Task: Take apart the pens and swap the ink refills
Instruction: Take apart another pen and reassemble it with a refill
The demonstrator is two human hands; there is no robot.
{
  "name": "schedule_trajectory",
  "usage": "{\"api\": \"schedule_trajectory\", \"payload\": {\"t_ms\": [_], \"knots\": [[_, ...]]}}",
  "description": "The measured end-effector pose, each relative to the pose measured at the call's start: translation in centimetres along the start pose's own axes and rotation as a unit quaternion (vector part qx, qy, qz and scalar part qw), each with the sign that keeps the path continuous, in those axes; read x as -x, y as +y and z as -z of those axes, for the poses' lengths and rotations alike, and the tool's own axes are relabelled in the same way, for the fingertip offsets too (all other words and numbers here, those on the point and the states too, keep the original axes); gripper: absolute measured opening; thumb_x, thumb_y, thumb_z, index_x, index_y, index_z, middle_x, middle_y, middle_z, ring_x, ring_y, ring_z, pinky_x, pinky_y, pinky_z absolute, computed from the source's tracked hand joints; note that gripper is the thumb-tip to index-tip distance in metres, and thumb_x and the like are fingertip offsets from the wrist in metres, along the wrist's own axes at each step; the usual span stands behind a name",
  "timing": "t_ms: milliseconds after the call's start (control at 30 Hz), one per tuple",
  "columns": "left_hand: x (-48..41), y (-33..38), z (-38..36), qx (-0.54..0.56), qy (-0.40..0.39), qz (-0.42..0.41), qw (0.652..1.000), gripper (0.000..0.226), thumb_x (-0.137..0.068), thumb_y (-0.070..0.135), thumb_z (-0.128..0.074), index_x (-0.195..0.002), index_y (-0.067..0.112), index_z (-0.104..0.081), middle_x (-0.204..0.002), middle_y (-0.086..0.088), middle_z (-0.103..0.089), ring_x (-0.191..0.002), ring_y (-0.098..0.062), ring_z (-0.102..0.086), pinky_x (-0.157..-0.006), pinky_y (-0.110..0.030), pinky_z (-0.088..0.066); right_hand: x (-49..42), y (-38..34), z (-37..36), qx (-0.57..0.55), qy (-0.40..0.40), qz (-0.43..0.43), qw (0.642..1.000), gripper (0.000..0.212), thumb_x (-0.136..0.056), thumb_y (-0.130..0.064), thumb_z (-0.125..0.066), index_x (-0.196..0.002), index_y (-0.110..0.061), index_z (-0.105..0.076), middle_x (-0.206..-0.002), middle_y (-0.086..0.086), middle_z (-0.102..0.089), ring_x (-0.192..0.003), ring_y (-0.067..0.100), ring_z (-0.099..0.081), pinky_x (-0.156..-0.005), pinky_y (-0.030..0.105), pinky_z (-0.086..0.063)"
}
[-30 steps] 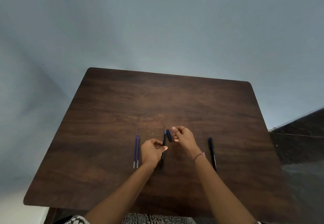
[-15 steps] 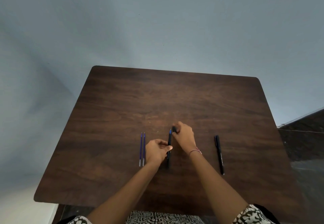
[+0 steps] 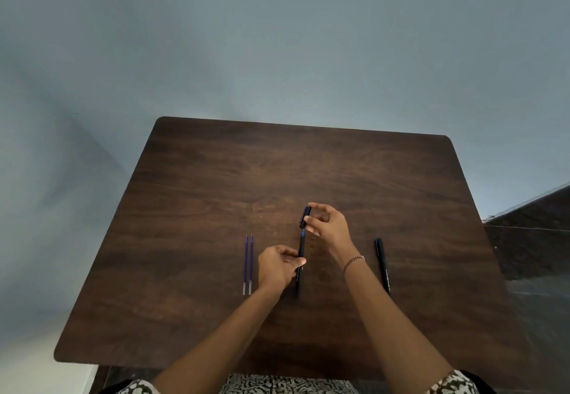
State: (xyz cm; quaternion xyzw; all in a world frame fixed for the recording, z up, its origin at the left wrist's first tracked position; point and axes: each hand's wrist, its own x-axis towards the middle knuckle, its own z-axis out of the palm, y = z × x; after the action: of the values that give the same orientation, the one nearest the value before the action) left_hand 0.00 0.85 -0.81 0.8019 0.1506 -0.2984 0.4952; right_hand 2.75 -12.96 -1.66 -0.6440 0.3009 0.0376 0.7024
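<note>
pens are sitting near the front middle of the dark wooden table (image 3: 216, 177), and we are working on one of them. we are gripping the black pen (image 3: 300, 248) round its lower barrel with our left hand (image 3: 279, 267), fingers and thumb curling about it. its blue tip is pointing away from us, and its back end is looking as if it is resting on the wood. our right hand (image 3: 330, 228) is pinching the black cap (image 3: 303, 219) between thumb and fingertips, just beyond the tip and apart from it. two loose blue refills (image 3: 248, 265) are lying side by side just left of our left hand. a second black pen (image 3: 382, 265) is lying well off to the right, past our braceleted wrist, and we are not able to tell whether it has a refill in it. we are judging every piece here to be very light, stiff and smooth, and being round, each is likely to roll once we are letting go of it. for the barrel, we are thinking a firm hold at the middle is best, with the other hand taking the front section close to the joint for twisting or pulling. the refills are looking thin and probably a little bendy, so we are planning on pinching each along its tube rather than at the inky point. the cap is small, so we are expecting it to slip easily from a loose pinch.
</note>
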Motion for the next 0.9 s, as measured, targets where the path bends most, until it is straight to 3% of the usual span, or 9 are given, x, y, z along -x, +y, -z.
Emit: {"api": "schedule_trajectory", "payload": {"t_ms": [367, 500, 600, 700, 900], "knots": [[-0.8, 0.2, 0.5, 0.011, 0.021, -0.014, 1.000, 0.019, -0.075, 0.010, -0.077, -0.071, 0.022, -0.063, -0.072, 0.001, -0.068, -0.072, -0.013, -0.067, -0.063, -0.026, -0.057, 0.7, 0.1, 0.0, 0.054, -0.068, 0.006, 0.996, 0.032, -0.082, 0.001, -0.067, -0.111, -0.014, -0.063, -0.094, 0.008, -0.069, -0.078, 0.014, -0.068, -0.070, 0.026, -0.057], [-1.0, 0.4, 0.6, 0.018, 0.024, -0.016, 0.999, 0.012, -0.075, 0.008, -0.077, -0.076, 0.016, -0.067, -0.071, 0.000, -0.068, -0.072, -0.018, -0.070, -0.068, -0.032, -0.059, 1.4, 0.1, 0.1, 0.107, -0.087, 0.033, 0.990, 0.037, -0.080, -0.002, -0.070, -0.112, -0.019, -0.063, -0.090, 0.006, -0.066, -0.081, 0.016, -0.065, -0.077, 0.035, -0.059], [-1.1, 0.6, 0.7, 0.032, 0.027, -0.022, 0.999, 0.012, -0.074, 0.006, -0.076, -0.085, 0.007, -0.071, -0.068, 0.001, -0.068, -0.070, -0.016, -0.069, -0.068, -0.033, -0.060, 1.9, 0.0, 0.2, 0.168, -0.108, 0.046, 0.979, 0.050, -0.072, -0.011, -0.080, -0.114, -0.029, -0.059, -0.093, 0.004, -0.067, -0.079, 0.011, -0.066, -0.069, 0.025, -0.058], [-1.0, 0.9, 0.6, 0.032, 0.028, -0.028, 0.999, 0.013, -0.075, 0.007, -0.076, -0.087, 0.006, -0.071, -0.067, 0.004, -0.067, -0.067, -0.011, -0.067, -0.067, -0.029, -0.059, 2.2, 0.1, 0.4, 0.231, -0.122, 0.060, 0.963, 0.066, -0.068, -0.015, -0.083, -0.122, -0.033, -0.051, -0.092, 0.003, -0.066, -0.075, 0.011, -0.067, -0.070, 0.026, -0.059], [-0.8, 1.2, 0.5, 0.028, 0.005, -0.041, 0.999, 0.017, -0.073, 0.005, -0.077, -0.081, 0.018, -0.070, -0.081, 0.002, -0.072, -0.083, -0.012, -0.068, -0.083, -0.034, -0.057, 2.4, 0.1, 0.6, 0.268, -0.079, 0.071, 0.958, 0.064, -0.070, -0.011, -0.082, -0.122, -0.031, -0.050, -0.085, 0.008, -0.065, -0.071, 0.016, -0.064, -0.070, 0.027, -0.057]]}}
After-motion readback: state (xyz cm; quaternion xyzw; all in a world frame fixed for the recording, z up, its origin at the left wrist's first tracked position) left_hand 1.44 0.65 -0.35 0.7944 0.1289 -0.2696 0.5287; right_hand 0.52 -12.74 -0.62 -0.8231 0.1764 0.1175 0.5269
